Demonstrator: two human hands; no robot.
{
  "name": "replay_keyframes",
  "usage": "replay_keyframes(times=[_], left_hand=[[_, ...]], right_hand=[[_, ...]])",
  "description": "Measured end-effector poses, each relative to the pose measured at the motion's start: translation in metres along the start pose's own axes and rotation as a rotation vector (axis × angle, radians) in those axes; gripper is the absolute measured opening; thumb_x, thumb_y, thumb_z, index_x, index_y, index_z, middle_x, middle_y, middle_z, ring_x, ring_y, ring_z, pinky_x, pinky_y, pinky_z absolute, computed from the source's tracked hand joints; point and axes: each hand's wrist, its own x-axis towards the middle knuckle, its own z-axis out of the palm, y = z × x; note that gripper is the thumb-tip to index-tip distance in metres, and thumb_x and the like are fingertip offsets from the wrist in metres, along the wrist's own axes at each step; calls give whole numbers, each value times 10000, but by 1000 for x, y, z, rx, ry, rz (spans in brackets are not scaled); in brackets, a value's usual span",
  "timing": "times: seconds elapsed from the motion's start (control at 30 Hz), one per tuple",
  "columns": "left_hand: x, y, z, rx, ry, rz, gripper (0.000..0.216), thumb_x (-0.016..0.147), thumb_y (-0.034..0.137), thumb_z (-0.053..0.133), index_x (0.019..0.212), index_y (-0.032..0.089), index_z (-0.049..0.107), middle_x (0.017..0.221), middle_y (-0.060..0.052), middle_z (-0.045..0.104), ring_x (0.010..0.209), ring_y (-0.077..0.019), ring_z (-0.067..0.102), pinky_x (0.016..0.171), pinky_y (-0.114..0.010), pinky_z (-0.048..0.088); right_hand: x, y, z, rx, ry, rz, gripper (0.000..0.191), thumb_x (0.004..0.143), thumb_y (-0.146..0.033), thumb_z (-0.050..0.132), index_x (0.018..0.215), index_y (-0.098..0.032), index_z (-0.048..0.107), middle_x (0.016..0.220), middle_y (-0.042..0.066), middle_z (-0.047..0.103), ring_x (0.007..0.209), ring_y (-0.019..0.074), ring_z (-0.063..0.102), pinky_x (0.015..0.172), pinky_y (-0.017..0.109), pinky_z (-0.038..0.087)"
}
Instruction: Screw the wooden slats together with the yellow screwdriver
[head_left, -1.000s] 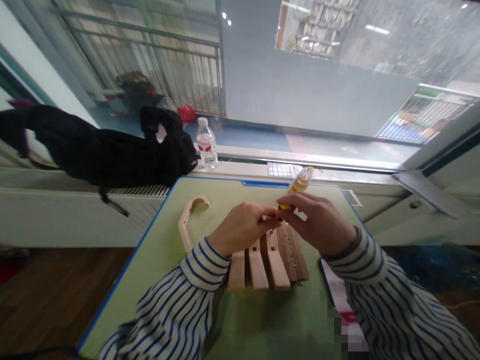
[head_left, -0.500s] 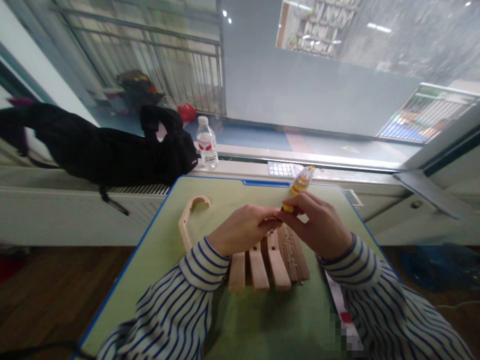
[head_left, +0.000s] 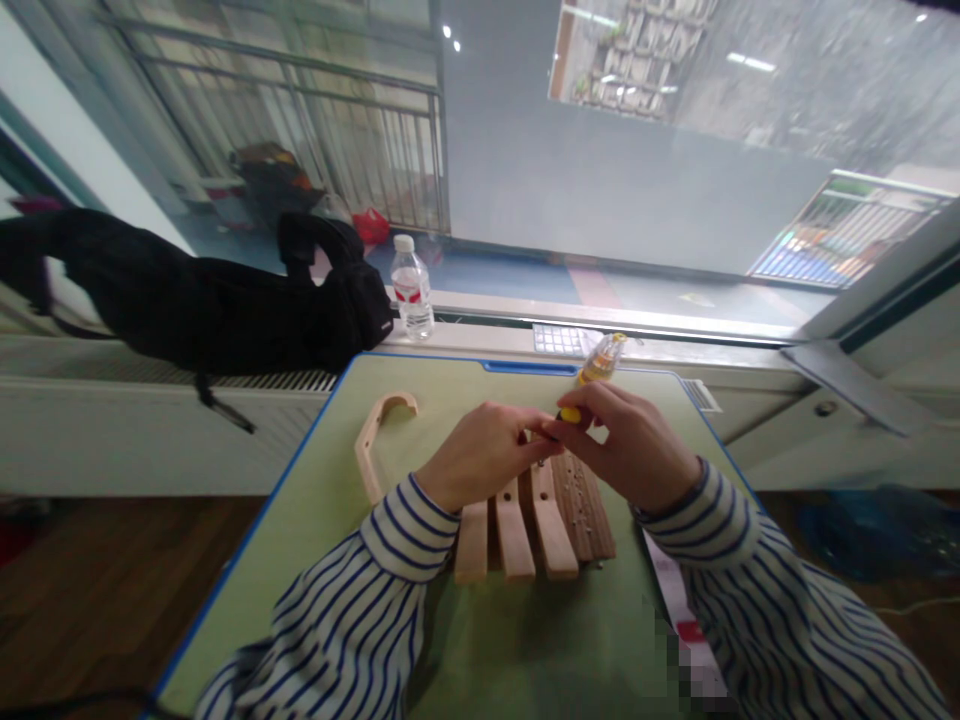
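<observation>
My right hand (head_left: 637, 440) pinches the yellow and black handle of what looks like a small screwdriver (head_left: 571, 414) between thumb and fingers. My left hand (head_left: 480, 455) meets it at the front end, thumb and fingers pressed together; what they hold is hidden. Below both hands lies a grooved brown wooden board (head_left: 589, 505) with many small screws scattered on it. Three pale wooden pieces (head_left: 516, 545) with holes rest side by side at its left, their upper ends partly covered by my left hand. A curved wooden hook piece (head_left: 367, 440) lies farther left.
The green table (head_left: 300, 560) has a blue rim. Behind my right hand is a clear container with yellow parts (head_left: 602, 358). A water bottle (head_left: 412, 290) and a black bag (head_left: 255, 310) are on the windowsill. A printed sheet (head_left: 679, 600) lies by my right forearm.
The view has shifted very slightly. Both hands stay together over the board, and the yellow handle has turned or tilted a little in my right fingers.
</observation>
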Motion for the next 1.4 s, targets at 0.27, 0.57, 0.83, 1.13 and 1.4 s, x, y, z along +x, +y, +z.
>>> replay_keyframes(times=[0.27, 0.57, 0.83, 1.13, 1.4], left_hand=[[1, 1, -3, -2, -27, 17, 240, 823, 347, 497, 974, 234, 647, 807, 4, 668, 700, -122, 578, 630, -220, 401], [1, -6, 1, 16, -35, 64, 295, 854, 333, 456, 1109, 265, 589, 874, -13, 668, 761, -136, 586, 670, -238, 414], [0, -7, -1, -10, -66, 98, 296, 863, 286, 449, 1132, 258, 569, 960, -12, 652, 840, -146, 579, 706, -240, 414], [0, -4, -1, -2, -62, 98, 261, 854, 306, 458, 1050, 234, 615, 842, -1, 656, 732, -120, 572, 640, -212, 400], [0, -3, 1, -2, -15, 27, 323, 832, 427, 466, 1059, 254, 617, 772, 8, 659, 677, -116, 574, 598, -207, 386]], right_hand=[[4, -2, -15, -5, -141, -121, 269, 827, -280, 454, 1067, -196, 544, 960, 38, 621, 841, 143, 571, 734, 288, 440], [4, 2, -9, -27, -64, -99, 213, 834, -312, 468, 955, -185, 590, 855, 21, 641, 752, 124, 582, 670, 258, 445], [1, 1, -1, -30, -2, -46, 215, 815, -336, 497, 924, -176, 590, 780, 13, 615, 672, 110, 556, 617, 247, 430], [-4, 0, 3, -22, 31, 9, 159, 795, -304, 525, 889, -187, 577, 771, 2, 593, 677, 106, 542, 630, 248, 418], [-2, -1, 2, -25, -5, 22, 196, 800, -334, 511, 913, -186, 571, 772, 2, 601, 668, 108, 550, 633, 256, 432]])
